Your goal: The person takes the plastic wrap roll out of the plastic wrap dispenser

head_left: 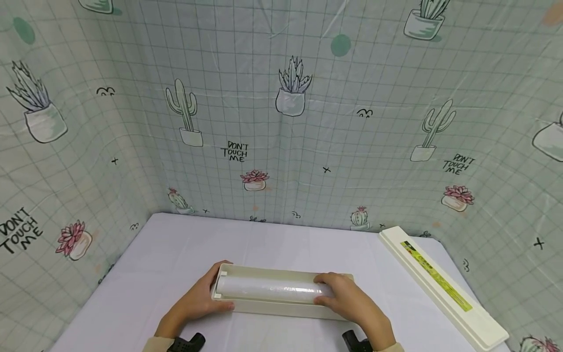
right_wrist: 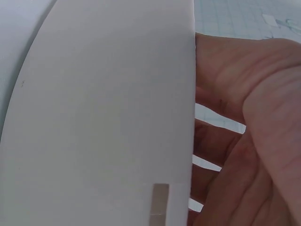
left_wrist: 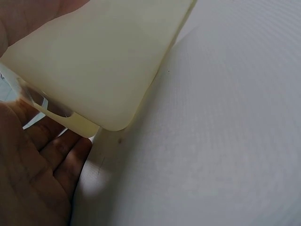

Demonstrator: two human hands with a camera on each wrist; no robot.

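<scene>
A long cream-coloured plastic box (head_left: 272,307) lies across the near part of the table with its top off. Inside it is a shiny roll of cling film (head_left: 268,288). My left hand (head_left: 200,294) grips the box's left end, thumb at the front wall and fingers round the far side. The left wrist view shows the box end (left_wrist: 89,66) with an oval opening beside the fingers. My right hand (head_left: 347,296) reaches over the box and holds the roll near its right end between thumb and fingers. In the right wrist view, the box wall (right_wrist: 103,103) hides the fingertips.
A long cream lid (head_left: 492,328) with a yellow-green label (head_left: 437,277) lies slanting along the table's right side. The white-covered table (head_left: 184,244) meets a patterned cloth backdrop (head_left: 308,146) at the back and both sides.
</scene>
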